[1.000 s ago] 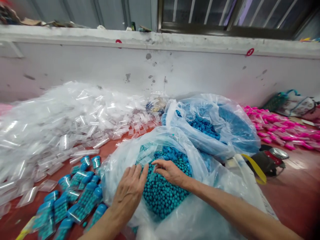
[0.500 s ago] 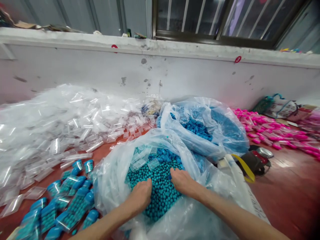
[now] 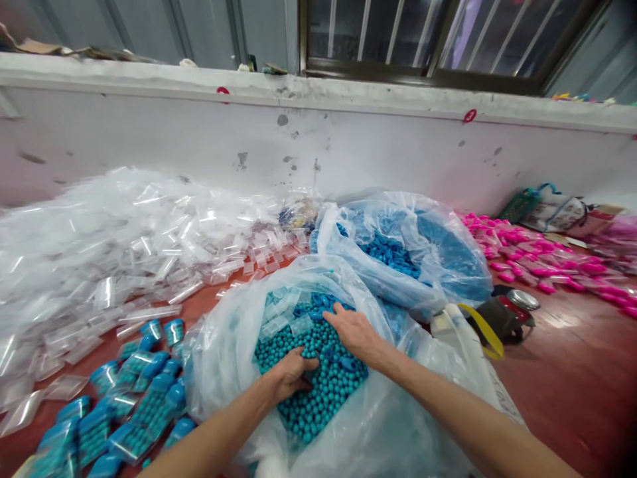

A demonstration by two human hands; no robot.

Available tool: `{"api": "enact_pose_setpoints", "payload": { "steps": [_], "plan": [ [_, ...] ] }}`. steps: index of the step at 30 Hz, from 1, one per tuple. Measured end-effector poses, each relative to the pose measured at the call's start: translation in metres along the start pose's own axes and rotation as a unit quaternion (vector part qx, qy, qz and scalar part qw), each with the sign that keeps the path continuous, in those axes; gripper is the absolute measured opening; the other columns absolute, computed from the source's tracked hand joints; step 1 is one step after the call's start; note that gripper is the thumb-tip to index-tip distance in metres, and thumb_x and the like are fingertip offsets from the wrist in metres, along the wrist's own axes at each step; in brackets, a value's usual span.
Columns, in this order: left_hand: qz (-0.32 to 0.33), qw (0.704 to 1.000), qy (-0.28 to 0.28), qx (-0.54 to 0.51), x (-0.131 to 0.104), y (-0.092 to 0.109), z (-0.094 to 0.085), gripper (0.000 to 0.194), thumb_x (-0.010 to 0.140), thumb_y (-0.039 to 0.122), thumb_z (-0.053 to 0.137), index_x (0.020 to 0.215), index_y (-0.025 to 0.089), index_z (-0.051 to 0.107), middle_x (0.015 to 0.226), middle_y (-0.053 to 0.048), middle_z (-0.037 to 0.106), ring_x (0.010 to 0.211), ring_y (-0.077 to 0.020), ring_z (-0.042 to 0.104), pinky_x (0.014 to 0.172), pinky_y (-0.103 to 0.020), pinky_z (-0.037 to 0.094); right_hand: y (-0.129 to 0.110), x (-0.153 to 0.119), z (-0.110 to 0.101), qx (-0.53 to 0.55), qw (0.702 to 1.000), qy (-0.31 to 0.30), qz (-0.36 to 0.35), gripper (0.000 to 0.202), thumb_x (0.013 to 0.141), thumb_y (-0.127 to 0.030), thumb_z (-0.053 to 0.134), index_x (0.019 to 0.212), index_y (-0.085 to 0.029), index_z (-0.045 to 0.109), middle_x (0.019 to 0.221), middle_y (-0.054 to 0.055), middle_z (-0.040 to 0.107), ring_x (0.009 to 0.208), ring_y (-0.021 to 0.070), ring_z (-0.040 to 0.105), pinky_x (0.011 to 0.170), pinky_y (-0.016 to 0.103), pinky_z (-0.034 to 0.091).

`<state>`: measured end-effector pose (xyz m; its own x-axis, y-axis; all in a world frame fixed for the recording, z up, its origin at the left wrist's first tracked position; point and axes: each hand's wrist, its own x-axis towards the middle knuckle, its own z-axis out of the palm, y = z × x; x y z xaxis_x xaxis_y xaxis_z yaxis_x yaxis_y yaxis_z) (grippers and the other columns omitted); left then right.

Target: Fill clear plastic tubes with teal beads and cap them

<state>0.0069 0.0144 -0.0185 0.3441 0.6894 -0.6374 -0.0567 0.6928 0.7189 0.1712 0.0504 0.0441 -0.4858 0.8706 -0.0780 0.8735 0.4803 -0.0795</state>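
A clear plastic bag (image 3: 219, 345) stands open, full of teal beads (image 3: 311, 415). On the beads lie clear flat cases (image 3: 279, 318) at the upper left and blue pieces (image 3: 318, 304) at the top. My left hand (image 3: 293, 373) rests on the beads at the middle left, its thumb and fingers apart and nothing seen between them. Up and to the right, my right hand (image 3: 351, 325) reaches over the beads with spread fingers close to the blue pieces. A few more blue pieces lie loose just below my right hand.
Clear cases (image 3: 149, 239) are heaped at the left. Bead-filled cases with blue ends (image 3: 154, 398) lie at the lower left. Behind stands another bag (image 3: 448, 265) of blue pieces. Pink items (image 3: 537, 252) and a dark object with a round lamp (image 3: 517, 309) are at the right.
My right hand has moved up towards the blue pieces and its fingers have spread. My left hand has opened over the beads. Blue pieces now show below my right hand.
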Motion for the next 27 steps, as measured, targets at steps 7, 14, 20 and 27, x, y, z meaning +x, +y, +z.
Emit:
{"api": "enact_pose_setpoints", "payload": {
  "steps": [7, 14, 20, 27],
  "plan": [
    [0.026, 0.998, -0.024, -0.053, -0.005, -0.002, -0.004, 0.040, 0.054, 0.027, 0.073, 0.083, 0.019, 0.046, 0.065, 0.007, 0.054, 0.054, -0.0091, 0.054, 0.052, -0.022, 0.044, 0.002, 0.018, 0.017, -0.104, 0.993, -0.009, -0.057, 0.026, 0.088, -0.009, 0.033, 0.097, -0.014, 0.056, 0.091, 0.010, 0.058, 0.072, 0.0185, 0.057, 0.060, 0.029, 0.042],
    [0.027, 0.999, 0.026, 0.010, -0.010, 0.003, -0.005, 0.044, 0.058, 0.036, 0.068, 0.093, 0.018, 0.047, 0.063, 0.006, 0.053, 0.050, -0.0086, 0.051, 0.050, -0.022, 0.043, 0.005, 0.015, 0.008, -0.113, 0.992, 0.032, -0.046, 0.026, 0.086, -0.005, 0.034, 0.095, -0.010, 0.057, 0.097, 0.015, 0.058, 0.084, 0.0226, 0.056, 0.065, 0.032, 0.044],
    [0.056, 0.982, 0.103, 0.147, -0.008, 0.003, -0.008, 0.044, 0.058, 0.045, 0.062, 0.094, 0.020, 0.053, 0.063, 0.007, 0.045, 0.054, -0.0103, 0.046, 0.052, -0.025, 0.046, 0.007, 0.024, 0.007, -0.106, 0.992, -0.034, -0.063, 0.026, 0.086, -0.005, 0.035, 0.082, -0.011, 0.061, 0.081, 0.010, 0.064, 0.070, 0.0186, 0.060, 0.056, 0.028, 0.045],
    [0.145, 0.869, 0.135, 0.453, -0.003, 0.007, -0.013, 0.031, 0.066, 0.037, 0.052, 0.091, 0.021, 0.062, 0.069, 0.001, 0.062, 0.074, -0.0214, 0.060, 0.068, -0.027, 0.044, 0.010, 0.029, 0.008, -0.111, 0.993, 0.024, -0.008, 0.027, 0.083, -0.001, 0.035, 0.097, -0.006, 0.058, 0.096, 0.016, 0.063, 0.083, 0.0215, 0.060, 0.061, 0.030, 0.046]
  ]
}}
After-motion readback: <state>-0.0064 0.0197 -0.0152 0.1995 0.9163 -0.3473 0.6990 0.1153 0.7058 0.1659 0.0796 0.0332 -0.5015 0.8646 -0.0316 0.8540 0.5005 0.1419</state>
